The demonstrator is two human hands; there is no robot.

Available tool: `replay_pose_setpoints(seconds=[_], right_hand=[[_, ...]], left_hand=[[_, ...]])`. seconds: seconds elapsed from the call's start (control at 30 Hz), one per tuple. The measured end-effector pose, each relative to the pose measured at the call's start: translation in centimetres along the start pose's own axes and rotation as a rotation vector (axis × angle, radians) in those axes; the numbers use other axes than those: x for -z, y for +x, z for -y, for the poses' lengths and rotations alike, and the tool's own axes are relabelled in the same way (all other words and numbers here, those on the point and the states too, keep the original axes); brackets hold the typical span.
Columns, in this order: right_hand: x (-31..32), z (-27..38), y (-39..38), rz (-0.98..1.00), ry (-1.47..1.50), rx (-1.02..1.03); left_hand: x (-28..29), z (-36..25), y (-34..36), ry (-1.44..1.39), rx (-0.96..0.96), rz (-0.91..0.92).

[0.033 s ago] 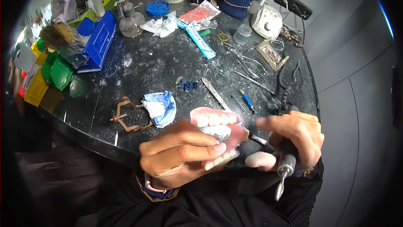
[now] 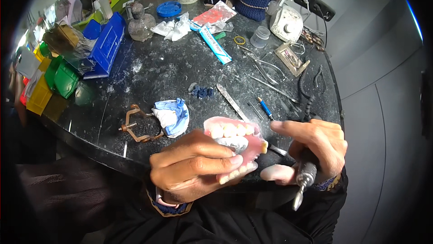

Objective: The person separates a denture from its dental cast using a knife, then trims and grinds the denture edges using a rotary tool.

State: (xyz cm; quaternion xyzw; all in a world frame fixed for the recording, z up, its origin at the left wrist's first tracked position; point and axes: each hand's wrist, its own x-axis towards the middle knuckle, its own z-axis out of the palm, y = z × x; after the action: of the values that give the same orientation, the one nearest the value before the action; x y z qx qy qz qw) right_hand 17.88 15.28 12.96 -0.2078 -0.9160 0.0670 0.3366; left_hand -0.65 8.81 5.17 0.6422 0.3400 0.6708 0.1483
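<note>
My left hand [image 2: 191,160] is closed round a pink denture [image 2: 256,145], its thumb pressed near a whitish plaster-like patch [image 2: 234,143]. Rows of cream teeth show along the denture's far and near edges; my fingers cover part of it. To its right, my right hand [image 2: 324,141] grips a dental handpiece [image 2: 308,172] against the palm. Its silvery bur [image 2: 297,200] points down toward my lap, apart from the denture. The index finger and thumb of that hand stretch toward the denture, with a gap between them.
Left of the denture lie a blue-and-white cast [image 2: 177,117] and a brass-coloured articulator frame [image 2: 131,124]. Beyond are a knife [image 2: 231,101], a blue pen-like tool [image 2: 265,107], pliers [image 2: 264,69] and a blue-and-white packet [image 2: 215,45]. A blue bin [image 2: 106,48] stands far left.
My right hand has shifted slightly left toward the denture, and the bur tip has moved a little up and left. My left hand and the denture have stayed nearly still.
</note>
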Motion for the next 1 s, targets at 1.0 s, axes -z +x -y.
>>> replay_pose_setpoints(seconds=[1.0], right_hand=[[-1.5, -1.6, -0.7, 0.085, -0.106, 0.094]], left_hand=[[-0.1, 0.6, -0.4, -0.886, 0.398, 0.02]])
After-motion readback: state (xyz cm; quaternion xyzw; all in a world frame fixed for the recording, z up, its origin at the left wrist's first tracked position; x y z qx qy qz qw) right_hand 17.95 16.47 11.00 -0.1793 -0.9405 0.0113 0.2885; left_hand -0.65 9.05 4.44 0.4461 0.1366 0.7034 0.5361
